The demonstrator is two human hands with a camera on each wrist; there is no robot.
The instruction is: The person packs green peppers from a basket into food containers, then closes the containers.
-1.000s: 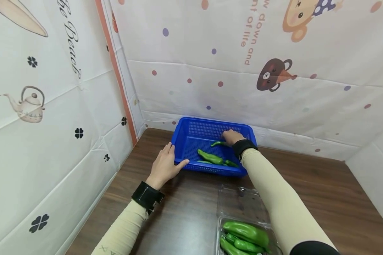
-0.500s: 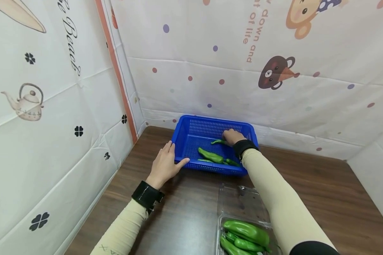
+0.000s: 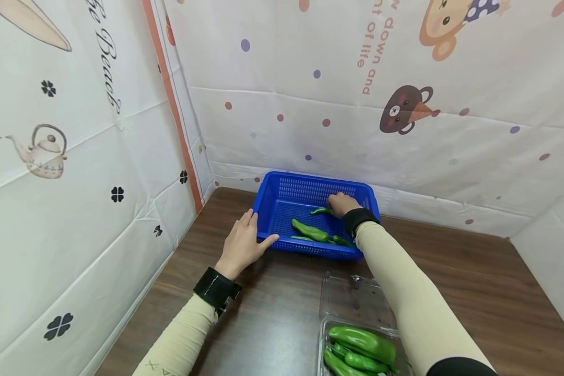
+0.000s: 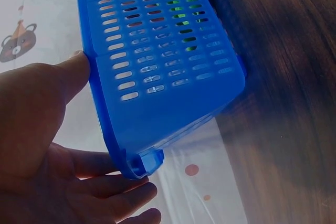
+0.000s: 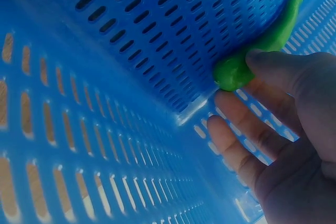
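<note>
A blue slotted plastic basket (image 3: 305, 189) stands against the back wall. My left hand (image 3: 241, 245) rests on its near left corner. In the left wrist view the thumb touches the rim and the fairly straight fingers lie by the corner tab. Inside the basket, at the right, my right hand (image 3: 342, 203) pinches a green pepper (image 5: 262, 43) between thumb and fingers; the pepper's thin curved end shows in the head view. Another long green pepper (image 3: 310, 230) lies along the basket's near side, with smaller green pieces (image 3: 340, 240) partly hidden beside it.
Nearer to me, under the right forearm, is a clear plastic box with its lid (image 3: 354, 300) folded back on the brown wooden table (image 3: 263, 303). Several large green peppers (image 3: 362, 342) fill it. Printed white cloth walls (image 3: 282, 141) enclose the table at the back and sides.
</note>
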